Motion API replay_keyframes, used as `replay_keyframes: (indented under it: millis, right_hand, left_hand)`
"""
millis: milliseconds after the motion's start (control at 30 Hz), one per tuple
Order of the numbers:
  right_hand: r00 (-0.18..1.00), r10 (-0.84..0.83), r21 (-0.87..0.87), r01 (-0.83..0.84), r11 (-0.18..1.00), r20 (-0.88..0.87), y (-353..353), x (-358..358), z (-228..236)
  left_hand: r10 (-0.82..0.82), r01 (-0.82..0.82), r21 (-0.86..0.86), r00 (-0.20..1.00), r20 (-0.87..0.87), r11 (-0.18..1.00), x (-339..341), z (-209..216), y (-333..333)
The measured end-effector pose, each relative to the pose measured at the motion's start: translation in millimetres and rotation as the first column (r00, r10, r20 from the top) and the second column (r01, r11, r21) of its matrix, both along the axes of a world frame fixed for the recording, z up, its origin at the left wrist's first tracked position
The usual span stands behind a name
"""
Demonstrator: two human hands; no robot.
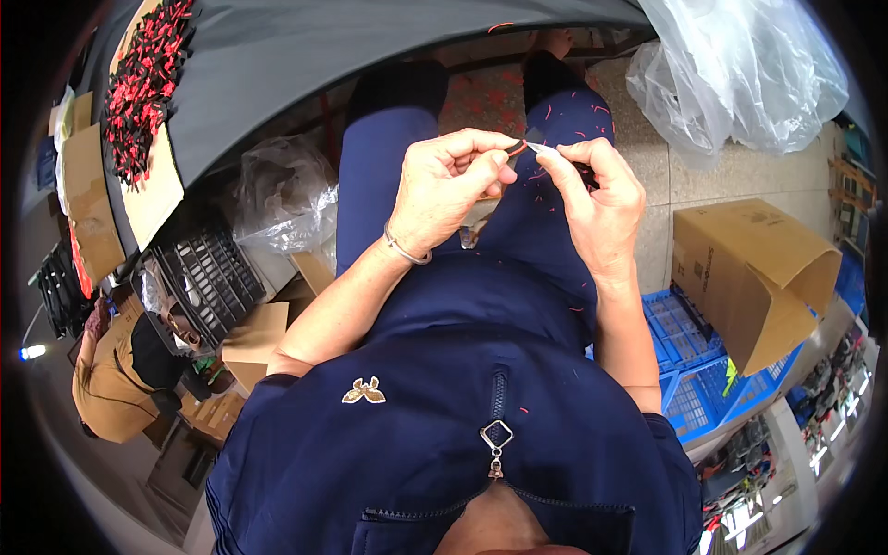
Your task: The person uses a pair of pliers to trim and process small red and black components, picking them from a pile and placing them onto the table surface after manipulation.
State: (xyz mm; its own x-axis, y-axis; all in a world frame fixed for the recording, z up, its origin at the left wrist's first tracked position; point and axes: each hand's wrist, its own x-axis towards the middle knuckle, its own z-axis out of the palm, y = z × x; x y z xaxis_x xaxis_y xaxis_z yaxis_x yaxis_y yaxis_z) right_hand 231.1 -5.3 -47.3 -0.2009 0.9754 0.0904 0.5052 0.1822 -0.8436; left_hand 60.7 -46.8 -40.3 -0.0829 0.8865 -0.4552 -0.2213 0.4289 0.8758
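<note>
Above my lap, my left hand (458,176) pinches a small black-and-red piece (518,147) between thumb and forefinger. My right hand (597,190) is closed on a thin, pale pointed tool (538,148) whose tip meets the piece. Fingers hide most of the tool, so its exact kind does not show. Something dark sits inside the curl of my right fingers. Short red thread bits (546,111) are scattered over my dark blue trousers. At the far left, a heap of similar black-and-red pieces (143,102) lies on a cardboard sheet (153,199).
A dark-covered table (277,46) spans the far side. Clear plastic bags hang at the far right (740,65) and lie beside my left leg (287,190). An open cardboard box (758,268) rests on blue crates (694,388) at right; a black crate (208,277) stands left, near another person (116,379).
</note>
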Motion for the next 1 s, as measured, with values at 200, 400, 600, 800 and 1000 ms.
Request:
replay_keyframes:
  millis: [200, 400, 600, 800, 1000]
  right_hand:
    - [0.869, -0.266, -0.409, 0.081, 0.909, -0.418, 4, -7, -2]
    - [0.836, -0.226, -0.624, -0.168, 0.763, -0.501, 6, -19, -1]
    - [0.846, -0.157, -0.536, -0.17, 0.827, -0.509, 7, -36, 4]
    - [0.835, -0.313, -0.521, 0.037, 0.853, -0.453, 9, -52, 2]
    - [0.807, -0.305, -0.515, 0.002, 0.857, -0.505, 14, -37, -7]
  left_hand:
    - [-0.004, 0.013, -0.08, 0.995, 0.102, 0.997, -4, -1, 0]
    - [0.024, 0.021, -0.125, 0.938, 0.346, 0.992, -6, 2, -2]
    - [0.05, -0.024, -0.079, 0.937, 0.347, 0.997, -18, 4, -9]
    - [0.043, -0.039, -0.029, 0.984, 0.175, 0.999, -43, 6, -18]
    - [0.54, -0.401, 0.472, 0.817, -0.205, 0.785, -165, 50, 5]
